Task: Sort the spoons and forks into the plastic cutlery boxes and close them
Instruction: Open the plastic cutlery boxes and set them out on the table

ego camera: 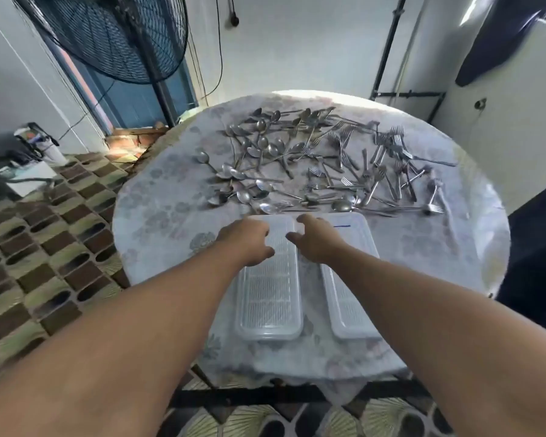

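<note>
On a round bench (pixel 158 216) draped in a pale flowered cloth, two long clear plastic cutlery boxes lie side by side at the near middle, lids on. The left box (pixel 268 298) and the right box (pixel 350 279) sit just apart, running near to far. Beyond them the cutlery is strewn across the cloth: spoons (pixel 252 171) mostly to the left and far side, forks (pixel 388 165) mostly to the right, the two heaps tangling in the middle. The left hand (pixel 248 241) rests at the far left edge of the left box, fingers curled over its rim. The right hand (pixel 317 239) is at that box's far right corner, thumb and fingers apart around it. A standing fan (pixel 114 36) rises at far left before a blue door (pixel 133 99). The floor (pixel 44 234) has brown and green patterned tiles. Pale walls close the far side.
</note>
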{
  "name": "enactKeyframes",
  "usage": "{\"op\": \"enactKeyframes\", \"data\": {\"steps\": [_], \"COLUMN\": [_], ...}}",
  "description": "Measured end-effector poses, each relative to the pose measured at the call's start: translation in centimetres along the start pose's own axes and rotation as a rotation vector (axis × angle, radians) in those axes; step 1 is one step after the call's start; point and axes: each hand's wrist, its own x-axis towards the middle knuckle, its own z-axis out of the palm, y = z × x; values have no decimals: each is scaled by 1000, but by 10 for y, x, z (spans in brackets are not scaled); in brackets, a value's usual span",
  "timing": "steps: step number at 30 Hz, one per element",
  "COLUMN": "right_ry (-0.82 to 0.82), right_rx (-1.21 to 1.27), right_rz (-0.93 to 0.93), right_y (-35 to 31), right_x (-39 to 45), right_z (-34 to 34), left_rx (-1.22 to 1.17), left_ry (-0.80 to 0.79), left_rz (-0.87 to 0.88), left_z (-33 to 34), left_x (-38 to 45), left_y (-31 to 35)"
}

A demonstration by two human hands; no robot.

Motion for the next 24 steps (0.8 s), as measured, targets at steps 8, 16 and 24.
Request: {"op": "enactKeyframes", "data": {"steps": [8,16,24], "right_ry": [-5,56,127], "right_rx": [386,427,550], "right_rz": [195,312,533], "right_y": [-1,-6,-15], "right_x": [27,53,71], "right_z": [24,49,64], "left_rx": [0,140,179], "left_ry": [-159,-228,-236], "left_rz": [2,-12,-3], "left_z": [34,34,40], "left_x": [19,26,26], "left_y": [4,8,5]}}
